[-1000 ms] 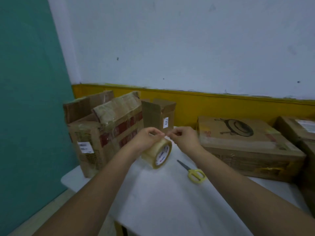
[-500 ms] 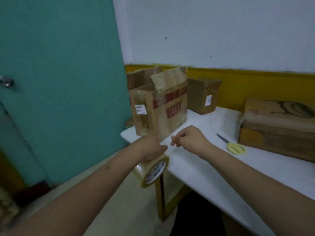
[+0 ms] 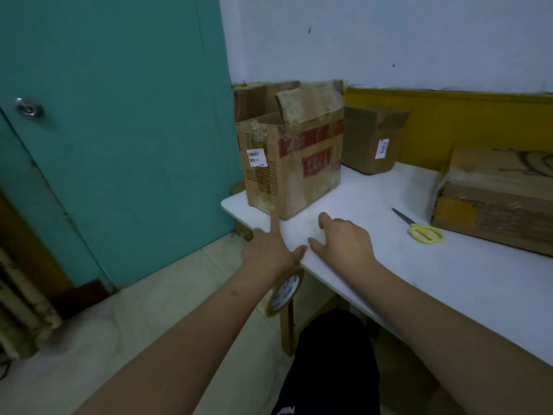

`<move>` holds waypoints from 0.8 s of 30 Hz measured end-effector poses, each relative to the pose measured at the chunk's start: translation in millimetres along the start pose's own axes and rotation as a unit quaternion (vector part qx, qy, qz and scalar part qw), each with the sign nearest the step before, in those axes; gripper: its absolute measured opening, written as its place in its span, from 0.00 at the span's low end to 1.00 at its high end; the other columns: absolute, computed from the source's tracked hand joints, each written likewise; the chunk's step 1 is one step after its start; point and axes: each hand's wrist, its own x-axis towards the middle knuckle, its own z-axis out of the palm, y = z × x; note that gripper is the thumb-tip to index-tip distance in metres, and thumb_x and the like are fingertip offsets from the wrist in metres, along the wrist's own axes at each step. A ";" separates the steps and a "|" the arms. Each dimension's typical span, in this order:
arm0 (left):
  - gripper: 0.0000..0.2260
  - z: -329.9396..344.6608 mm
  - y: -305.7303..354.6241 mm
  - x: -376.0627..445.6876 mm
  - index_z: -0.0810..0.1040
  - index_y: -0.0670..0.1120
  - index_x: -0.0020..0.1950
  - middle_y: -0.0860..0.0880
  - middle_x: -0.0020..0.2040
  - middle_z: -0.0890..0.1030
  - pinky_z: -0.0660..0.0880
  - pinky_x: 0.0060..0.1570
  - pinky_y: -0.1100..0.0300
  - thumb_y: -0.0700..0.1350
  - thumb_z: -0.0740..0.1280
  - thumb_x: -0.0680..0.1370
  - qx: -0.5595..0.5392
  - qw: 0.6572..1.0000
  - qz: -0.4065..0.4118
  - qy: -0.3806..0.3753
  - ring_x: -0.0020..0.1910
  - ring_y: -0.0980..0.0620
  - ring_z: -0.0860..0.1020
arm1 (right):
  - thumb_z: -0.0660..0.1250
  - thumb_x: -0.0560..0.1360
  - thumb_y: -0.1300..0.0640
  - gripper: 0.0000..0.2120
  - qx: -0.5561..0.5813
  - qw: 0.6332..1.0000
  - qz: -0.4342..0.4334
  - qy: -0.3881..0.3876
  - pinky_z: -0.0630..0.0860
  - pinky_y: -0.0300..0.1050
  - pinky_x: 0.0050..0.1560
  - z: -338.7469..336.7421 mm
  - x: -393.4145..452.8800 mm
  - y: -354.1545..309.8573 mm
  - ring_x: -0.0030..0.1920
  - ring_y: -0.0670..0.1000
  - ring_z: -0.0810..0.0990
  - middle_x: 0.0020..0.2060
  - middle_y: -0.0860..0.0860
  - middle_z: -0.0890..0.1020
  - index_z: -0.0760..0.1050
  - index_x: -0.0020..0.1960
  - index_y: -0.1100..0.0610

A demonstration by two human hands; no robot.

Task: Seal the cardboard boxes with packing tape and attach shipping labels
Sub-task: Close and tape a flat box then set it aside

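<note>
Near the frame's centre, the left hand [image 3: 270,250] holds a tape roll [image 3: 285,292] beneath its palm, index finger stretched toward the open box [image 3: 294,163] at the table [image 3: 449,280] corner. The right hand [image 3: 341,244] hovers just right of it, fingers loosely curled, holding nothing. Scissors [image 3: 422,230] lie further right.

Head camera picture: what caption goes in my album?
Hands reach toward an open cardboard box, the left hand carrying a tape roll.
</note>
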 end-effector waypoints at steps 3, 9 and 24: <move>0.39 -0.3 19.8 -2.1 0.38 0.50 0.82 0.37 0.75 0.58 0.64 0.65 0.45 0.65 0.55 0.80 0.170 0.982 0.047 0.069 0.70 0.37 0.62 | 0.59 0.77 0.35 0.23 -0.031 0.999 0.036 -0.001 0.67 0.45 0.38 1.8 -1.8 6.6 0.50 0.56 0.79 0.48 0.54 0.79 0.69 0.58 0.54; 0.30 25.3 50.7 20.3 0.46 0.52 0.83 0.44 0.70 0.65 0.58 0.66 0.47 0.56 0.41 0.80 0.112 0.964 0.238 0.031 0.68 0.43 0.63 | 0.56 0.82 0.54 0.12 -0.009 0.998 0.064 0.015 0.66 0.43 0.43 10.9 -5.1 15.7 0.54 0.55 0.77 0.56 0.55 0.76 0.69 0.63 0.58; 0.18 43.0 130.0 66.5 0.68 0.45 0.77 0.49 0.75 0.70 0.51 0.69 0.75 0.45 0.54 0.86 -0.235 0.924 0.294 0.074 0.74 0.54 0.65 | 0.49 0.85 0.49 0.26 0.023 0.978 0.127 -0.166 0.59 0.50 0.74 -36.4 -28.8 128.0 0.77 0.60 0.55 0.79 0.61 0.50 0.53 0.79 0.61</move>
